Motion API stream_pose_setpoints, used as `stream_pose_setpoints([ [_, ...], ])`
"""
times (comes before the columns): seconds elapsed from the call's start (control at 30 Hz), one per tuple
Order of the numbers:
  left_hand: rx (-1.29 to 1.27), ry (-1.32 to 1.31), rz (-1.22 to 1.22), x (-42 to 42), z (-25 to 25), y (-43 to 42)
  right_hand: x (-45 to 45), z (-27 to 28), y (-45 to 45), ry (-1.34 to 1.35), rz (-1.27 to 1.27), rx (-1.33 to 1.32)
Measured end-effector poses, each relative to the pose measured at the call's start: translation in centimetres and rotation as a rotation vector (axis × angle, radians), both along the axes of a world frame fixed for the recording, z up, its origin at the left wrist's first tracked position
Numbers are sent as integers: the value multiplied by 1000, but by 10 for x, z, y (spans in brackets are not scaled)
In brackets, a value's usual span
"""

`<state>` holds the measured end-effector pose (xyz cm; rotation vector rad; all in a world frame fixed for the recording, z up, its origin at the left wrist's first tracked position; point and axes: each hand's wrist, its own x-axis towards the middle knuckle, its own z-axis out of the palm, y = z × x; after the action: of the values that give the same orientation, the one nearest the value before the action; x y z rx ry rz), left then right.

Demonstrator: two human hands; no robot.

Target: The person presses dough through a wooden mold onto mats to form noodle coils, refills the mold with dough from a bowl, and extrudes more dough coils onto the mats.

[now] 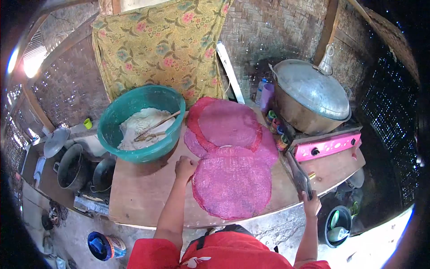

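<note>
Round pink sheets [233, 181] lie overlapping on the wooden table [143, 193], with more pink and red rounds behind them. My left hand [186, 167] rests closed at the left edge of the front sheet; whatever its fingers may hold is too small to make out. On the right, my right hand [312, 204] is wrapped round the lower end of a long dark tool [301, 175], which leans up toward the pink stove [329, 145]. A green basin [107, 121] with white dough or flour and wooden sticks stands at the back left of the table.
A large lidded pot [300, 105] sits on the stove. Beside it are a purple cup [267, 96] and several small jars. Dark pots [71, 168] stand at the left. Buckets [101, 246] are on the floor on both sides. A patterned cloth [156, 49] hangs behind.
</note>
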<state>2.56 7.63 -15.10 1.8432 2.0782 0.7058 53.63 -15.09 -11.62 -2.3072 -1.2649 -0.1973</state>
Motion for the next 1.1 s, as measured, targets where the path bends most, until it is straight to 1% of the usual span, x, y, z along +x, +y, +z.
stream_pose_setpoints([
  [0.07,-43,24,-38,4,12,-5,-2,2,1,-1,-29,-26],
  [0.1,-44,28,-47,5,10,-4,-3,3,1,-6,-33,-32],
  [0.17,33,13,-79,4,7,-4,-1,2,1,-11,-49,-61],
  [0.27,94,-61,-37,-8,-15,7,7,-8,1,-24,-37,-57],
  [0.3,74,-131,11,-10,-18,6,7,-8,1,-37,-21,-34],
  [0.33,67,-131,6,-16,-32,10,7,-7,1,-37,-27,-41],
  [0.4,101,-291,26,-24,-56,15,6,-8,1,-48,-24,-18],
  [0.43,66,-184,-35,-23,-33,7,7,-9,1,-42,-22,-26],
  [0.47,58,-182,-39,-17,-22,0,8,-11,0,-40,-26,-33],
  [0.53,130,-179,2,-11,-16,-4,4,-6,2,-44,-25,-13],
  [0.57,128,-179,-2,-7,-13,-5,1,-3,0,6,-12,59],
  [0.63,216,-29,-24,-3,-14,-3,4,-7,-1,33,-35,54],
  [0.7,217,-41,-23,-2,-17,2,2,-2,0,57,-47,51],
  [0.77,215,-47,-15,-4,-25,8,-11,6,-4,91,-8,127],
  [0.8,199,-81,-19,-6,-28,13,-20,14,-4,94,-3,123],
  [0.87,179,-111,-25,-9,-28,15,-37,30,-4,135,92,75],
  [0.9,186,-40,-29,-7,-25,13,-40,24,-3,76,177,186],
  [0.93,192,30,-32,-3,-16,8,-49,32,-4,77,176,182],
  [0.97,228,8,-29,4,-7,4,-57,44,-3,248,232,88],
  [1.0,265,-14,-23,17,15,-5,-66,52,-1,417,288,-7],
  [1.03,241,-441,-172,37,41,-10,-73,50,1,632,396,-14],
  [1.07,207,-866,-319,58,70,-18,-82,53,5,631,402,-20],
  [1.1,102,-1099,-468,75,114,-33,-94,58,7,787,604,-53],
])
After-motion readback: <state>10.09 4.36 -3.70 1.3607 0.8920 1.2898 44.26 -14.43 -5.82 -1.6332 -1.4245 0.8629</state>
